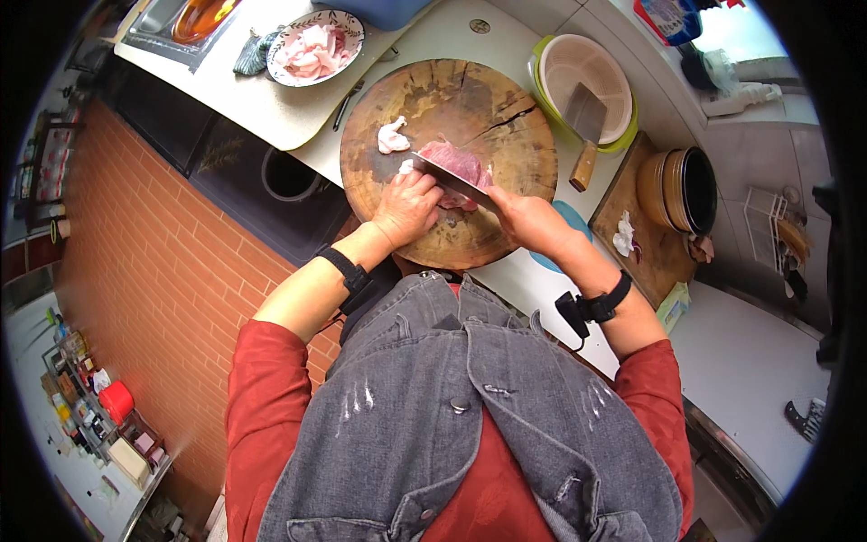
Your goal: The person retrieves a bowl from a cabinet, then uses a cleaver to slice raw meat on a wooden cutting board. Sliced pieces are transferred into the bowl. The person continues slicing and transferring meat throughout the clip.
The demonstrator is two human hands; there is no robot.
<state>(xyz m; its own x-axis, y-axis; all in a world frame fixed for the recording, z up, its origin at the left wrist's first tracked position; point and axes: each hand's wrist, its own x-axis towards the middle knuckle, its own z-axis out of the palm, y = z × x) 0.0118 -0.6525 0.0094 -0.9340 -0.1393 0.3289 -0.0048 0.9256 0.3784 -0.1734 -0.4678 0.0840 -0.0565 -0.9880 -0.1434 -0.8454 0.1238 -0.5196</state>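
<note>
On the round wooden chopping block point(379, 95) lies a lump of raw pink meat point(452, 158). My right hand point(532, 218) grips a knife point(452, 177), its blade lying across the meat and pointing to the upper left; my fingers hide the handle. Close to the blade on its near side, my left hand point(410, 206) presses on the meat with curled fingers. Past its fingertips shows a small white piece of fat point(406, 167). A separate pale piece of fat point(393, 135) rests farther up the block.
A patterned bowl of cut meat point(317, 53) stands beyond the block, left. A cleaver point(585, 112) leans across a white colander point(613, 68) in a green basin point(538, 51). Rightward, stacked brown pots point(658, 190) sit on a wooden board point(613, 196). A bin point(290, 177) is below.
</note>
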